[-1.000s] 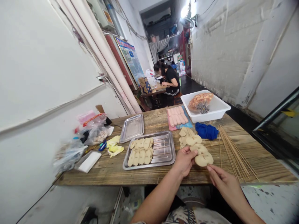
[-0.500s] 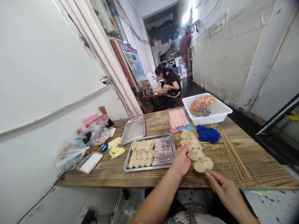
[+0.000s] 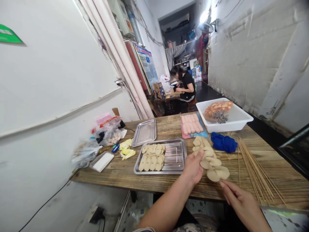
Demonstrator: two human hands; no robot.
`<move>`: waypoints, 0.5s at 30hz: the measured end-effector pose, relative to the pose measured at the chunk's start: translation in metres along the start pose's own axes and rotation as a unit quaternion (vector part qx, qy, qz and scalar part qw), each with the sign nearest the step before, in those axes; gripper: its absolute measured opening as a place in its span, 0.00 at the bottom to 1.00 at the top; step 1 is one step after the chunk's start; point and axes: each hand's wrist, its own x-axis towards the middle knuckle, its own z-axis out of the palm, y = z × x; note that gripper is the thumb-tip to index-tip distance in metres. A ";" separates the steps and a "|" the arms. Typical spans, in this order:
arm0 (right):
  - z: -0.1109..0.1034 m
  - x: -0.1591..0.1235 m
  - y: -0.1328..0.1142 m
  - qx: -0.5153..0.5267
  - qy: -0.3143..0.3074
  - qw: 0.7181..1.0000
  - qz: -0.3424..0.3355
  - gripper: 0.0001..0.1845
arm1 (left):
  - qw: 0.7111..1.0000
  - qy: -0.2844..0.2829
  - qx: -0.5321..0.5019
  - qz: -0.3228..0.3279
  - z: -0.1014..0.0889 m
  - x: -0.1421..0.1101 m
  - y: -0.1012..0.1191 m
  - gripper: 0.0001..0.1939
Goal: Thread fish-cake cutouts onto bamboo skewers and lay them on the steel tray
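My left hand (image 3: 194,168) is closed on the edge of a row of thin, pale beige slices (image 3: 218,174) threaded on a bamboo skewer. At the near end of that row, my right hand (image 3: 238,195) pinches the skewer between thumb and fingertips; most of the stick is hidden by the slices. More loose-looking beige slices (image 3: 201,141) lie just beyond on the table. To the left, a metal tray (image 3: 175,167) holds several finished-looking skewers of the same slices (image 3: 151,163), sticks pointing right. Several bare bamboo skewers (image 3: 257,172) are spread right of my hands.
Pink sausages (image 3: 191,124) lie on a packet behind the slices, beside a white tub (image 3: 238,124) with a tied bag. A blue cloth (image 3: 224,142), second metal tray (image 3: 145,132), yellow wrappers (image 3: 126,149) and plastic bags (image 3: 85,154) share the wooden table. A person (image 3: 187,83) sits farther back.
The view has turned slightly left, so everything appears shifted right. Both hands keep hold of the skewered slices, and the slices near my right hand sit a little more spread.
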 end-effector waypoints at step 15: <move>-0.027 0.000 0.007 -0.073 0.106 0.991 0.036 0.24 | 0.979 0.007 0.188 0.072 -0.021 -0.004 0.000 0.19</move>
